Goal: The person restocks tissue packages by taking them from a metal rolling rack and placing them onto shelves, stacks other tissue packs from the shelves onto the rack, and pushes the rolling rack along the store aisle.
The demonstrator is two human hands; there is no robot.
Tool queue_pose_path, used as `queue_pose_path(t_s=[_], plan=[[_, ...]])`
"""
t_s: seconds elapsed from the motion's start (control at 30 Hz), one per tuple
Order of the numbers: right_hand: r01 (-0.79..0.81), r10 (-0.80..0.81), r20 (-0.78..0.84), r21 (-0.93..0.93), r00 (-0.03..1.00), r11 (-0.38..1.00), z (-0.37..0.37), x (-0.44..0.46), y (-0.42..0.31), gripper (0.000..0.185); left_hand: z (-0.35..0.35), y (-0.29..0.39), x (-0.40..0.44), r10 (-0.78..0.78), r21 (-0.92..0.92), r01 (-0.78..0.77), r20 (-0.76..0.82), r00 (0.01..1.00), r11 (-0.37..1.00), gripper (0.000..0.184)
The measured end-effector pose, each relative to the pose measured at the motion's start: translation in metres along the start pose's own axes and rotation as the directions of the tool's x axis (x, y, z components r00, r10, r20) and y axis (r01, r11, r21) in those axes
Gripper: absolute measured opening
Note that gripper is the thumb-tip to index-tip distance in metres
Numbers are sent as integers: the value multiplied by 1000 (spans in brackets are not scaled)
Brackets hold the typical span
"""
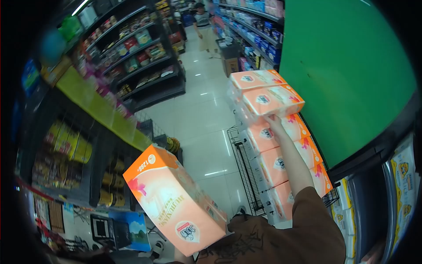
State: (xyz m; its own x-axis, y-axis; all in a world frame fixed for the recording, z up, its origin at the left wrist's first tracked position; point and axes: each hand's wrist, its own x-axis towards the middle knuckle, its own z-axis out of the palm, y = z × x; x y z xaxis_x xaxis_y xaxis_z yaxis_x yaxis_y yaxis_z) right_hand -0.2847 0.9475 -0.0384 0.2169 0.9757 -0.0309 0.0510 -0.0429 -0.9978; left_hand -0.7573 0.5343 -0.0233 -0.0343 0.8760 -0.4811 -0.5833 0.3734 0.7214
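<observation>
Tissue packs could tumble

Near tissue pack, tilted at the left: left hand hidden, grip untellable; weak support could drop it. Right hand touches the stack's upper pack, grip unclear; a push might topple it.

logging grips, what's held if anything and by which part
The near tissue pack is held, left hand and grip spot hidden; the right hand touches a stacked pack at its lower edge, grip unclear.

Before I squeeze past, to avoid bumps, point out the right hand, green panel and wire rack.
Right hand (274, 122), head view: its back.
Green panel (347, 83), head view: flat face.
Wire rack (247, 175), head view: mesh side.
</observation>
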Motion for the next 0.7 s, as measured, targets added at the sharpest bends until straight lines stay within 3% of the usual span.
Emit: queue_pose_path(t_s=[0.03,0.1,0.17,0.23,0.3,0.4,0.5,0.57,0.63,0.7], plan=[[-6,7,-34,39,999,999,6,-11,-7,48,10,8,18,-6,28,6,26,1000,1000,68],[-5,2,-27,-99,1000,995,10,-69,-61,52,26,28,53,-26,86,17,104,994,996,68],[43,-56,84,143,995,989,16,-129,-76,63,47,44,88,-56,144,31,172,984,989,68],[-182,37,407,324,913,928,12,-197,-115,84,72,54,126,-88,204,38,241,967,978,69],[-260,-3,539,412,843,873,11,-249,-124,106,101,62,166,-125,269,34,328,937,963,69],[-191,-83,404,591,911,783,2,-289,-161,116,162,73,220,-196,391,-21,505,841,920,69],[59,-56,-18,360,998,931,-9,-312,-140,116,259,93,229,-280,452,-99,695,662,887,70],[90,22,-184,578,983,811,-8,-319,-151,113,315,95,246,-406,550,-120,730,549,826,64],[211,40,-344,659,938,722,-8,-324,-157,110,358,79,264,-439,515,29,697,567,857,62],[345,-26,-449,645,893,682,0,-318,-162,107,405,79,266,-387,525,-105,735,557,845,61]])
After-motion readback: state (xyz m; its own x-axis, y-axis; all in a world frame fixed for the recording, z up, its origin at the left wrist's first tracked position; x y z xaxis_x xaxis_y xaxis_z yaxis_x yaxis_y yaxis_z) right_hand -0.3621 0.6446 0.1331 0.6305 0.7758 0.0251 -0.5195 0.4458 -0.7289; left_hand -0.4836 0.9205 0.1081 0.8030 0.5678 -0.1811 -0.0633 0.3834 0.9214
